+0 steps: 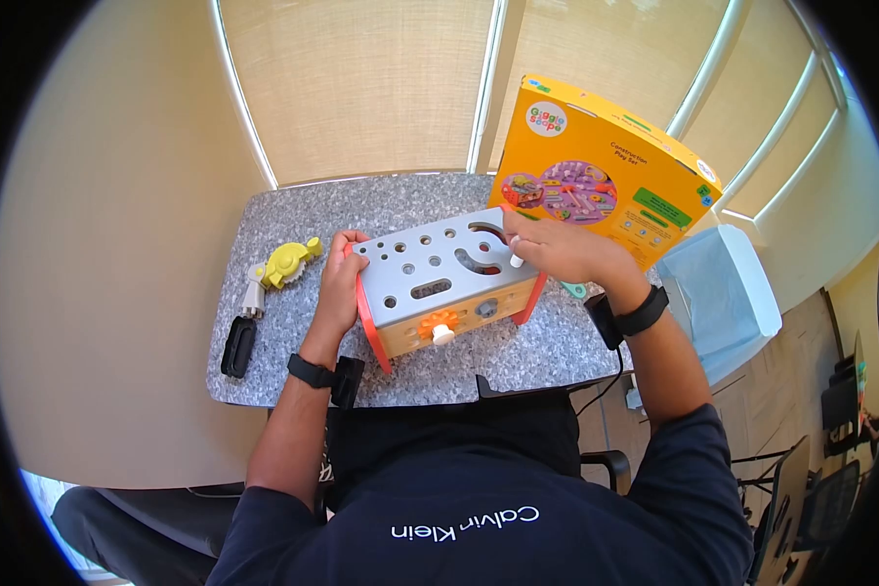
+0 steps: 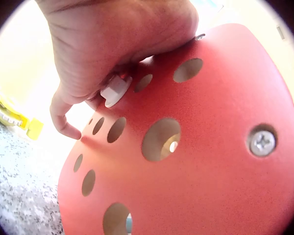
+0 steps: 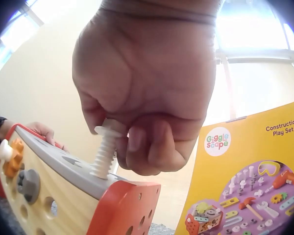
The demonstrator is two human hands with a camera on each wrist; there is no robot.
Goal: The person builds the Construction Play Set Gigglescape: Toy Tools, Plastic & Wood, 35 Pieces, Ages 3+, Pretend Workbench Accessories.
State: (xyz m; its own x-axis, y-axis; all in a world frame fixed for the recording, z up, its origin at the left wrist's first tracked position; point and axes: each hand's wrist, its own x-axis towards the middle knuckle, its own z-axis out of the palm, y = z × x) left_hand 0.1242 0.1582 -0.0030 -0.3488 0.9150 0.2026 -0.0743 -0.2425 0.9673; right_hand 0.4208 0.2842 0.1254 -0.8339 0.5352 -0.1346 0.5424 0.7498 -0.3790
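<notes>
A toy workbench [image 1: 415,290] with a grey holed top and red end panels sits on the speckled table. My left hand [image 1: 339,288] grips its left end, the thumb over the top edge. In the left wrist view a white bolt head [image 2: 115,90] sticks out of the red panel [image 2: 210,161] beside the palm. At the opposite end, my right hand [image 3: 152,98] pinches a white toy screw [image 3: 104,156] by its head. The screw stands almost upright, its threaded tip at the grey top. An orange gear [image 1: 438,320] and a grey nut [image 1: 486,310] are on the wooden front.
A yellow construction play set box [image 1: 557,146] stands behind on the right, with a teal piece [image 1: 574,290] near its foot. To the left lie a yellow toy saw [image 1: 288,264], a grey piece [image 1: 253,298] and a black object [image 1: 237,347]. A lined bin [image 1: 723,293] stands right of the table.
</notes>
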